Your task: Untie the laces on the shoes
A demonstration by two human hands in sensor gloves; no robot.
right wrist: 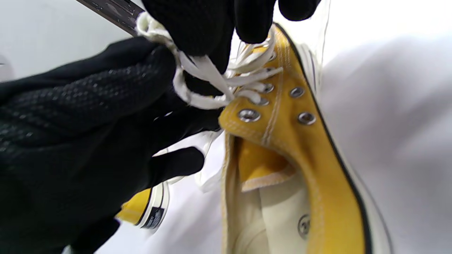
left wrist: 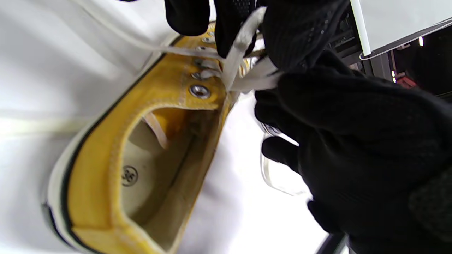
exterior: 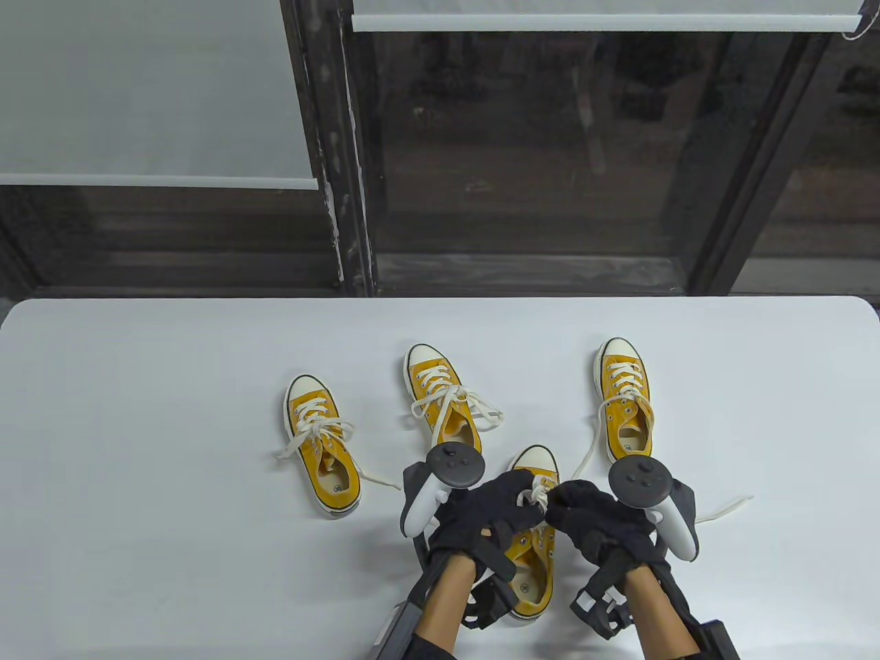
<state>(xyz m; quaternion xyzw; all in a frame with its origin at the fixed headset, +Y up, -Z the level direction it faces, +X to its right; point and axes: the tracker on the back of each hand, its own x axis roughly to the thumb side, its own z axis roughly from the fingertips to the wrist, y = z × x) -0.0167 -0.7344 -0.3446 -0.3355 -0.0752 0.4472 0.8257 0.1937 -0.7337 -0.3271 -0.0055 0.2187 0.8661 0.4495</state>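
Observation:
Four yellow sneakers with white laces lie on the white table (exterior: 137,412). The nearest sneaker (exterior: 533,550) lies between my hands, toe pointing away. My left hand (exterior: 524,493) pinches a strand of its lace (exterior: 540,489) above the eyelets. My right hand (exterior: 558,502) pinches the lace from the other side. In the left wrist view my fingers (left wrist: 226,24) hold a lace strand (left wrist: 242,42) over the sneaker (left wrist: 116,165), with my right hand (left wrist: 353,141) beside it. In the right wrist view my fingers (right wrist: 212,24) grip a lace loop (right wrist: 204,70) above the sneaker (right wrist: 300,158), against my left hand (right wrist: 70,123).
A sneaker at the left (exterior: 320,440) and one in the middle (exterior: 443,399) have bows in their laces. The sneaker at the right (exterior: 624,399) has loose laces, one end trailing (exterior: 722,510) by my right hand. A dark window wall stands behind the table's far edge.

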